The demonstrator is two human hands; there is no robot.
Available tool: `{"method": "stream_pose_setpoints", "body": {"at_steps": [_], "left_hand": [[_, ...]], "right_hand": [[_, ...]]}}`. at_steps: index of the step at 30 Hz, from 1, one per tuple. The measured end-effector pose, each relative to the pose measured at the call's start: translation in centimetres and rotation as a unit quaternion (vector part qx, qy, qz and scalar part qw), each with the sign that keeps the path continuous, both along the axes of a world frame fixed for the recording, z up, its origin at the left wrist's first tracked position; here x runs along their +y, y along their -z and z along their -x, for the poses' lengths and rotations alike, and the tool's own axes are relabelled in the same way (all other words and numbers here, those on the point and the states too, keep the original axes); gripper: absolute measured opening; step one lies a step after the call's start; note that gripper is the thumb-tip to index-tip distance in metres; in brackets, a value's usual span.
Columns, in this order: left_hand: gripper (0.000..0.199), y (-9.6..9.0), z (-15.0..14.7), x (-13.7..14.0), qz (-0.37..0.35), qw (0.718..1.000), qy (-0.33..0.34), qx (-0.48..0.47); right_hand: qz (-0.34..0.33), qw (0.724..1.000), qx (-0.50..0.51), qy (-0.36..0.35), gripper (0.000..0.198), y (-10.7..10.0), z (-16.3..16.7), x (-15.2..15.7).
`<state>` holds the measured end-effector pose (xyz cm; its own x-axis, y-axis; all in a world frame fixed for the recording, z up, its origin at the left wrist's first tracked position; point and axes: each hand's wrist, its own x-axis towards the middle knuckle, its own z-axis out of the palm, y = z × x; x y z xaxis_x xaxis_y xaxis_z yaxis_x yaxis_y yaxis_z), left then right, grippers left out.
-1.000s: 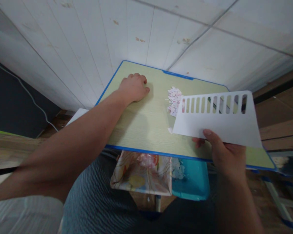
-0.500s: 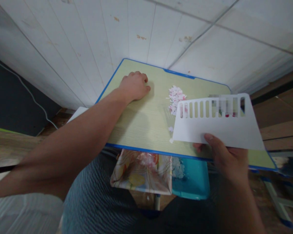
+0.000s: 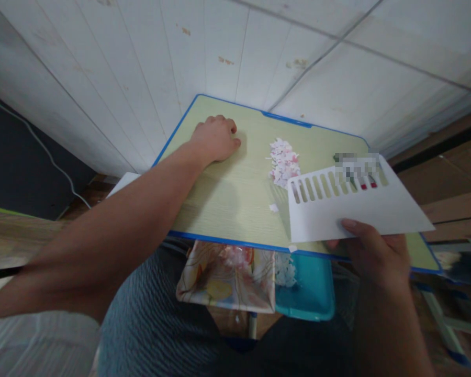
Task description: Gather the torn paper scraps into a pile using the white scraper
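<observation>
Left hand is laid on the pale green, blue-edged surface near its far left corner, fingers curled under into a loose fist, nothing gripped. Just right of centre a small heap of pink and white paper scraps is seen on the surface, with one stray scrap nearer the front edge. White card is held over the right part of the surface, tilted, its near edge low; flat, roughly trapezoid, a row of upright slots cut along its far edge, part of that edge blurred out. Its left slotted corner is right beside the scrap heap; contact cannot be told. Right hand is closed on the card's near edge, thumb pressed on top, fingers hidden beneath. Below the front edge a flower-patterned bag is hung open with pinkish scraps inside, and next to it a teal bin is seen with white scraps in it.
</observation>
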<state>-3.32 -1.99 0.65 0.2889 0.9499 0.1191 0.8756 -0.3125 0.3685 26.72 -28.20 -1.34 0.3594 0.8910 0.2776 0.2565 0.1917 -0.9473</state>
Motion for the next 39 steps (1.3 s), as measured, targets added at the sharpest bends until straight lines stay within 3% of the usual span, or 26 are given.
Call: {"method": "stream_pose_setpoints", "body": {"at_steps": [3,8,15,23,34,39], "left_hand": [[0.053,0.1,0.0,0.1,-0.001,1.0,-0.001,0.008],[0.055,0.1,0.0,0.2,-0.004,1.0,-0.001,0.009],[0.057,0.1,0.1,0.2,0.0,1.0,-0.001,0.006],[0.056,-0.1,-0.2,-0.1,-0.004,1.0,-0.011,0.026],[0.06,0.0,-0.3,-0.1,-0.007,0.999,-0.013,0.045],[0.05,0.2,-0.2,0.1,-0.015,0.999,-0.01,0.028]], "right_hand": [[0.033,0.999,0.026,-0.019,0.024,0.0,0.0,-0.1],[0.009,0.997,0.074,0.015,0.028,0.4,-0.2,0.2],[-0.016,0.999,-0.033,0.034,0.03,-0.1,1.6,1.0],[-0.025,0.996,-0.08,0.032,0.029,-0.2,1.9,1.4],[-0.022,0.995,-0.096,-0.017,0.031,-0.9,2.7,0.9],[-0.036,0.996,-0.079,0.019,0.034,-0.5,2.3,0.6]]}}
